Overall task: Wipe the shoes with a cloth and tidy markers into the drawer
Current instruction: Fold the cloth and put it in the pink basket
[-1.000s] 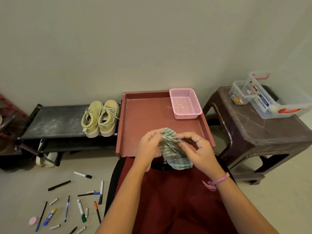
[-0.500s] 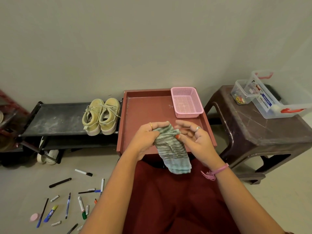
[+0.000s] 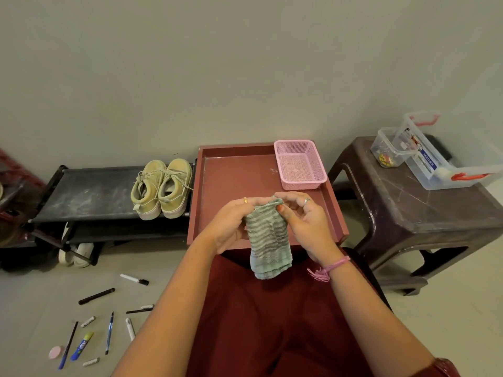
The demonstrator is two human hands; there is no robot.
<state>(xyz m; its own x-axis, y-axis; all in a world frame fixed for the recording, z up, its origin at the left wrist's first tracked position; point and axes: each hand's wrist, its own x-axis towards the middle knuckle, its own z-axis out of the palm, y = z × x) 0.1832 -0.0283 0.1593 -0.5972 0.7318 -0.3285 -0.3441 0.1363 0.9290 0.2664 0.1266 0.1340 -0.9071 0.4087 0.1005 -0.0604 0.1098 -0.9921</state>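
Head view, hands: the left hand and the right hand are held together over the near edge of the drawer; the fingers of both are curled and pinched on the top edge of the cloth.
Cloth: a green and grey striped piece is seen hanging down from the fingers, over the dark red lap.
Shoes: a tan pair is set side by side on the black rack, just left of the drawer.
Markers: the markers are scattered on the floor, near left, well apart from the drawer.
Surroundings: a pink basket is placed in the far right corner of the drawer; a brown stool at right carries clear containers.
In the way: some markers are crossed by the left forearm.
Hidden or unclear: white footwear under the rack is partly covered; the container contents are too small to name; the rack's left end is cut off.
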